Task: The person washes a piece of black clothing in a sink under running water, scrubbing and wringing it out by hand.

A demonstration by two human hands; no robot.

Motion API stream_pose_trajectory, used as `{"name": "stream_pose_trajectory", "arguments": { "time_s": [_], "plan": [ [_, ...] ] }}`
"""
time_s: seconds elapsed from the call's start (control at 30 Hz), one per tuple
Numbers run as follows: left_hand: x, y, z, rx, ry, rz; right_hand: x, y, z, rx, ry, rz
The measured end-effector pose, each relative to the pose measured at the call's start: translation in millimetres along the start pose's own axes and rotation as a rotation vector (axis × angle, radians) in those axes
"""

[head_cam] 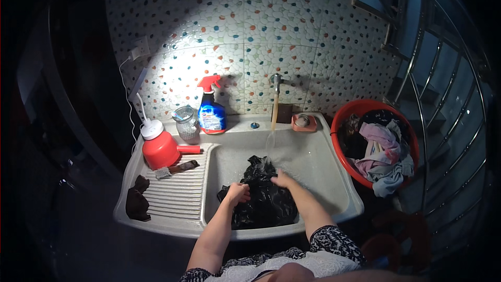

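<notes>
A wet black garment (267, 207) lies bunched in the basin of a speckled laundry sink (328, 180). My left hand (238, 193) grips its left part with curled fingers. On the other side, my right hand (282, 179) holds the cloth near its upper edge, its fingertips partly hidden. Water runs from a metal wall tap (277, 80) onto the top of the garment, just beyond my hands.
Left, the ribbed washboard (176, 199) bears a red dipper (161, 150), a scrub brush (178, 169) and dark cloth (137, 199). A glass jar (187, 123), spray bottle (212, 111) and soap dish (304, 122) line the back ledge. A red basin (336, 141) of laundry stands right, beside metal railings (425, 125).
</notes>
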State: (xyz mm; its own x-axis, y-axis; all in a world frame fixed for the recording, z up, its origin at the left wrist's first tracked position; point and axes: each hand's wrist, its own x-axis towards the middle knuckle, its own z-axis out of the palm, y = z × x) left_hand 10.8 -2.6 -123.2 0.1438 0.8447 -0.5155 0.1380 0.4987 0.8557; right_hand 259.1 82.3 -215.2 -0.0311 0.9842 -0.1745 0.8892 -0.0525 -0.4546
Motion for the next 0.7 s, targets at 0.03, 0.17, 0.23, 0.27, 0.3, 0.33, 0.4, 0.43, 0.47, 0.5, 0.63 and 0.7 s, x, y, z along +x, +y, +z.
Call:
{"name": "stream_pose_trajectory", "arguments": {
  "time_s": [0.03,0.17,0.23,0.27,0.3,0.33,0.4,0.43,0.47,0.5,0.63,0.7],
  "plan": [
    [-5.3,0.7,-6.3,-0.011,0.014,-0.003,-8.3,-19.4,7.4,-0.116,-0.166,-0.005],
    [-9.3,5.6,-11.8,0.041,0.048,0.042,-35.2,-57.3,21.2,-0.084,-0.352,-0.035],
    [-7.8,5.5,-15.2,0.06,0.097,0.084,-59.3,-80.4,-13.9,0.124,-0.419,-0.135],
    [-7.8,6.8,-13.4,0.041,0.129,0.101,-45.9,-74.0,-21.4,0.204,-0.37,-0.142],
    [-6.2,14.0,-6.1,0.035,0.105,0.108,-35.8,-62.4,-40.2,0.283,-0.31,-0.141],
    [-7.8,12.8,-12.0,0.07,0.174,0.124,-40.5,-78.8,-70.1,0.313,-0.283,-0.146],
    [3.4,2.4,-15.4,0.165,0.29,0.168,-44.1,-96.6,-133.2,0.276,-0.095,-0.236],
    [2.7,2.4,-13.3,0.157,0.276,0.165,-44.5,-100.0,-161.6,0.337,-0.061,-0.21],
    [-2.7,6.0,-16.5,0.195,0.302,0.151,-55.9,-119.3,-194.5,0.34,-0.006,-0.252],
    [-5.0,11.5,-14.0,0.239,0.315,0.151,-61.4,-122.5,-223.1,0.397,0.09,-0.335],
    [11.0,0.5,-13.2,0.174,0.277,0.119,-67.6,-151.6,-311.8,0.346,0.312,-0.443],
    [12.2,-5.4,-16.2,0.15,0.272,0.13,-81.1,-175.8,-336.2,0.333,0.411,-0.43]
  ]
}}
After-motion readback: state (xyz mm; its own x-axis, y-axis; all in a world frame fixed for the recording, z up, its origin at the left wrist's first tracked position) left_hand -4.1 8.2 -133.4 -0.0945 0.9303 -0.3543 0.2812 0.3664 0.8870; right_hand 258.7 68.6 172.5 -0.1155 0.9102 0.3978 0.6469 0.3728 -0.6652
